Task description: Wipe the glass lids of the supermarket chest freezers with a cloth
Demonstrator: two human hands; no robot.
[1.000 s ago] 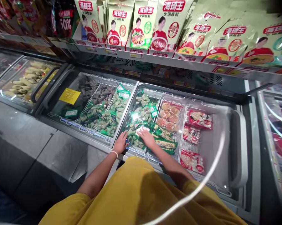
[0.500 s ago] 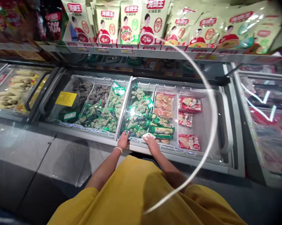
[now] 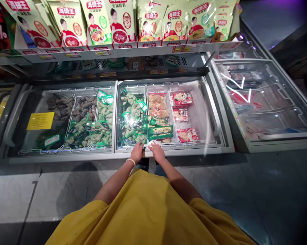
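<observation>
My right hand presses a crumpled white cloth onto the front edge of the chest freezer's glass lid. Just left of it, my left hand, with a pale band on the wrist, rests on the freezer's front rim, holding nothing, its fingers apart. Under the glass in front of my hands lie green-and-white packets, long green packs, trays of round pale food and red-and-white packs. Whether the cloth is folded cannot be seen.
A shelf of hot pot seasoning bags overhangs the back of the freezer. A yellow notice sits on the left lid. Another glass-topped freezer stands at right, and grey floor tiles lie in front.
The view has swung to the right and levelled, showing more of the right freezer. My two hands are closer together, and the right still has the cloth under it.
</observation>
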